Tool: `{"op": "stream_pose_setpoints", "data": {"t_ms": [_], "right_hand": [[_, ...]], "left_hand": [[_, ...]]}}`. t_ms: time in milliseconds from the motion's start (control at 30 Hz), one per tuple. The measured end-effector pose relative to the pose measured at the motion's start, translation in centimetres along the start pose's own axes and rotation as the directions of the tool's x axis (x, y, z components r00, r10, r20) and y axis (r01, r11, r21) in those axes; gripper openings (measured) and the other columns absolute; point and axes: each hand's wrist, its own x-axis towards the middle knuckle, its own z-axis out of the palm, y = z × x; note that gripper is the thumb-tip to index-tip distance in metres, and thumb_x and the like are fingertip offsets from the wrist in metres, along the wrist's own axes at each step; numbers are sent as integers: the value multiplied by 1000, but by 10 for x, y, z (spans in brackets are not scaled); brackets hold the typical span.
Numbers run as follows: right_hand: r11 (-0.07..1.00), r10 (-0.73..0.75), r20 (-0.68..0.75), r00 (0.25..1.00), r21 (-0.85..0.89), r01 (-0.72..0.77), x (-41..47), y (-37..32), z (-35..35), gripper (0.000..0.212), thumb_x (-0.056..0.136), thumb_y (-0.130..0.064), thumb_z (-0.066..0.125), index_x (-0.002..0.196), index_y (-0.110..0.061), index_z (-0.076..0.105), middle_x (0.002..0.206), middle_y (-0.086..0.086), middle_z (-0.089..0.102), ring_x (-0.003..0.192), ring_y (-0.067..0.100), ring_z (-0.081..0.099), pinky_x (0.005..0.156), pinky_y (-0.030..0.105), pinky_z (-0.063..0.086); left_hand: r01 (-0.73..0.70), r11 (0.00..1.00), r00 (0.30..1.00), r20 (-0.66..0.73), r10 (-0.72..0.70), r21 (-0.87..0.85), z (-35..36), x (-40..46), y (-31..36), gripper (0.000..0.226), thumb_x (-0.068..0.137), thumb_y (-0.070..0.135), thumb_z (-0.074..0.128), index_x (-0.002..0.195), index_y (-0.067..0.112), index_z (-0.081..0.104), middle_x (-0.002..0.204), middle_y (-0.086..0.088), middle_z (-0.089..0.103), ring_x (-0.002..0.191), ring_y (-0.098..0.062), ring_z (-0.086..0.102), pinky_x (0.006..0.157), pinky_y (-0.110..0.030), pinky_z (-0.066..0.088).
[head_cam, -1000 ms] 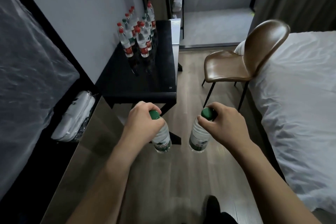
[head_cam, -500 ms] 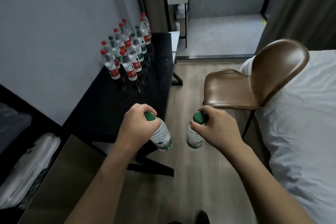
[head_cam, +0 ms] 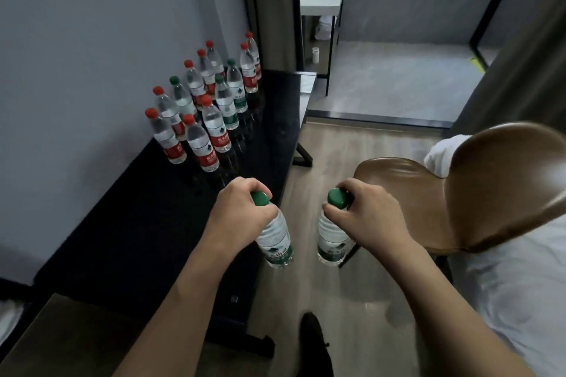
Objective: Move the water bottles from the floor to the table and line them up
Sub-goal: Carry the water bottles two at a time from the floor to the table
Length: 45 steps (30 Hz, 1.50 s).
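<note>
The black table [head_cam: 171, 232] is lying bare ahead of my left hand [head_cam: 235, 211], up to the standing bottles [head_cam: 202, 107] crowding its far end. The brown chair [head_cam: 477, 193] is hemming in my right hand [head_cam: 364, 217].

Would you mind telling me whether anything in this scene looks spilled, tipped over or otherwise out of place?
Nothing stands out. The bottles on the black table stand upright in a cluster by the wall, capped, with no spill visible. The left hand and right hand each grip a green-capped bottle by the neck, both sealed.
</note>
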Motion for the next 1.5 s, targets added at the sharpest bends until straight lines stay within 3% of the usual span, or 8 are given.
{"op": "stream_pose_setpoints", "data": {"t_ms": [267, 433, 600, 867, 1067, 1200, 1333, 1500], "right_hand": [[982, -167, 119, 979, -64, 176, 138, -14, 18, 28, 77, -49, 64, 97, -29, 64, 89, -7, 69, 86, 21, 63, 68, 32, 47], [951, -291, 184, 939, -46, 304, 209, -42, 48, 29, 78, -52, 61, 97, -29, 64, 86, -10, 67, 82, 18, 63, 66, 31, 48], [907, -404, 332, 853, 20, 422, 258, -77, 101, 29, 77, -55, 59, 92, -31, 61, 81, -12, 65, 78, 15, 62, 65, 31, 49], [751, -627, 537, 564, 224, 621, 308, -150, 187, 25, 77, -51, 60, 93, -31, 59, 83, -12, 62, 77, 13, 60, 59, 27, 40], [664, -704, 578, 412, 329, 672, 314, -197, 236, 21, 79, -46, 63, 91, -29, 59, 80, -10, 62, 73, 14, 58, 61, 29, 42], [632, -725, 595, 347, 375, 678, 307, -212, 261, 23, 82, -43, 64, 98, -27, 59, 86, -8, 62, 76, 14, 56, 63, 29, 42], [629, -722, 607, 331, 378, 679, 300, -223, 273, 25, 82, -42, 61, 100, -24, 58, 86, -6, 62, 76, 18, 59, 61, 30, 43], [612, -668, 689, 283, 291, 735, 301, -233, 275, 30, 86, -46, 56, 105, -24, 49, 88, -4, 58, 67, 13, 51, 51, 27, 35]], "left_hand": [[42, 998, 995, -95, -38, 40, 4, 123, -2, 11, 78, 28, 68, 89, 28, 64, 98, 11, 52, 82, -5, 55, 65, -21, 45], [154, 988, 969, -194, -156, -27, -15, 162, -25, 14, 75, 28, 70, 87, 28, 63, 98, 12, 53, 82, -6, 56, 67, -27, 51], [329, 944, 909, -268, -321, -13, -23, 174, -62, 12, 75, 27, 67, 85, 30, 62, 95, 13, 51, 76, -6, 56, 58, -23, 45], [663, 747, 669, -404, -624, -56, -38, 158, -118, 11, 78, 33, 70, 79, 35, 60, 93, 16, 49, 71, -2, 54, 53, -17, 39], [811, 567, 460, -445, -769, -142, -38, 142, -147, 12, 77, 30, 70, 83, 34, 61, 96, 15, 49, 78, -5, 53, 55, -22, 39], [850, 496, 374, -459, -805, -177, -34, 129, -160, 13, 78, 29, 70, 85, 33, 61, 96, 14, 48, 76, -3, 51, 52, -19, 34], [860, 473, 349, -459, -817, -189, -34, 127, -164, 14, 80, 28, 69, 86, 34, 57, 97, 14, 47, 75, -4, 52, 52, -18, 34], [862, 495, 408, -435, -803, -105, -34, 130, -157, 18, 83, 30, 68, 97, 30, 57, 103, 11, 47, 79, -8, 55, 57, -17, 33]]}}
